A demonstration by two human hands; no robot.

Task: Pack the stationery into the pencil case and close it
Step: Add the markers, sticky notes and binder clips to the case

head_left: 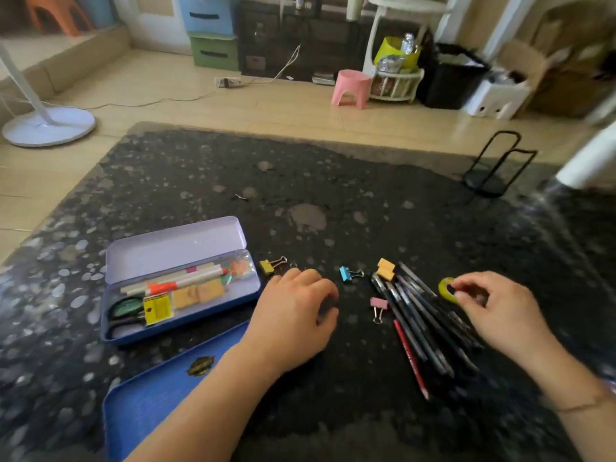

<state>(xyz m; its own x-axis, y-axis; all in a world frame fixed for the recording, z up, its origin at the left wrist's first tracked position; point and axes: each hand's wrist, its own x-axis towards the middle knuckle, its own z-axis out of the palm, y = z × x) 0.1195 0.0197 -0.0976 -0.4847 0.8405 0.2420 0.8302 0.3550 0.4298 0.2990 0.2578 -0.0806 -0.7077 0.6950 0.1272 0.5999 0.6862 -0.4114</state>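
Pinching a yellow-green tape roll (447,289), the right hand (493,311) sits right of the pencils (423,321); the open pencil case (180,285) lies well left, beyond the loosely curled, empty left hand (293,315).

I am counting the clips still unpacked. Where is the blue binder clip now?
In the head view the blue binder clip lies on the dark table, right of centre, between the left hand and the orange clip at the top of the pencil pile.
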